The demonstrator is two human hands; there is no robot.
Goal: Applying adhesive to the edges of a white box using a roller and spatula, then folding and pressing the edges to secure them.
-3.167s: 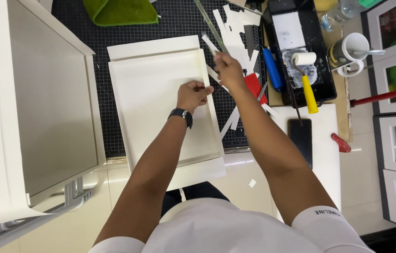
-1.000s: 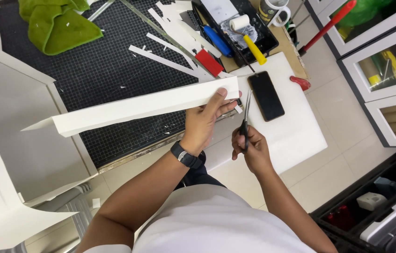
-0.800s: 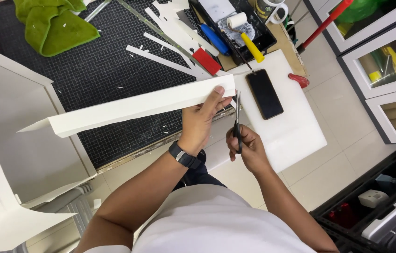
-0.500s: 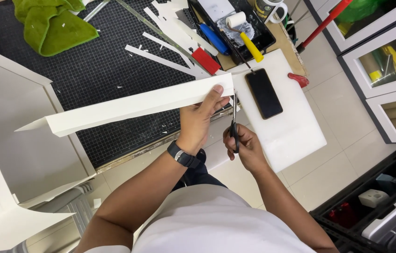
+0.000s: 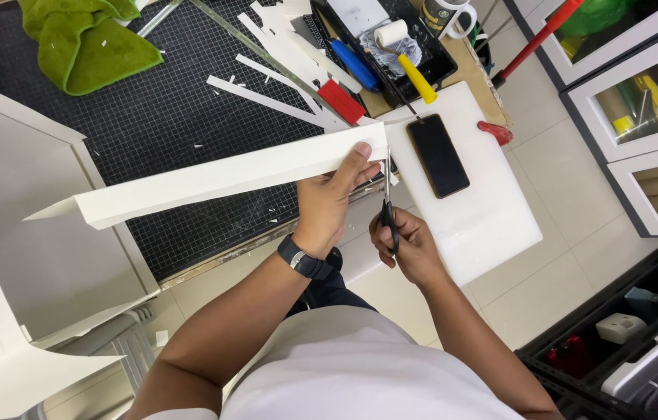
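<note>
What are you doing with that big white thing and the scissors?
A person holds a long folded white board in the left hand, thumb pressed near its right end. The right hand grips black-handled scissors, blades pointing up along that end of the board. Beneath lies a black grid cutting mat scattered with white offcut strips. A dark phone rests on a white slab nearby.

Your left hand [image 5: 329, 204] is raised, thumb stretched up, fingers clamped shut. Your right hand [image 5: 407, 245] sits just beside it, fingers curled closed, both forearms bare.
</note>
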